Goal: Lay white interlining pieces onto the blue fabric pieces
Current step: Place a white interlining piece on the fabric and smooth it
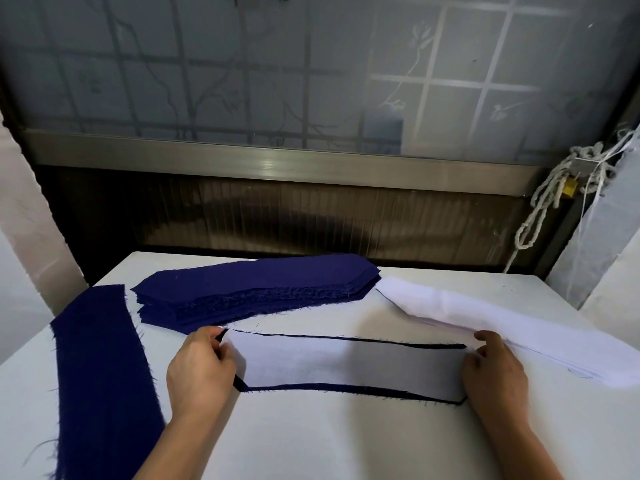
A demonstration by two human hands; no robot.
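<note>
From the head camera, one white interlining piece point(346, 365) lies flat in the middle of the table point(311, 441), resting on a blue fabric piece point(346, 389) that shows only as a thin dark border along its far and near edges. So this pair looks nearly matched, and the work in hand is fine alignment. The left hand point(199, 372) is at the left end with its fingers curled, pinching the end of the interlining piece where a corner of blue peeps out. The right hand point(491, 372) sits at the right end with its fingers bent over the tip. Whether it pinches the layer or only presses it down cannot be told, since the knuckles hide the contact. Behind, toward the left, a stack of blue pieces point(256, 289) waits. To the right, a pile of white interlining point(502, 327) runs just behind the right hand, and a single blue strip point(100, 368) lies apart on the left. The interlining looks very light, thin and limp, so it will likely drift or wrinkle under a careless drag. It is best taken at both pointed ends and kept lightly taut, then lowered and smoothed outward. The frayed blue edges may snag and shift beneath it.
</note>
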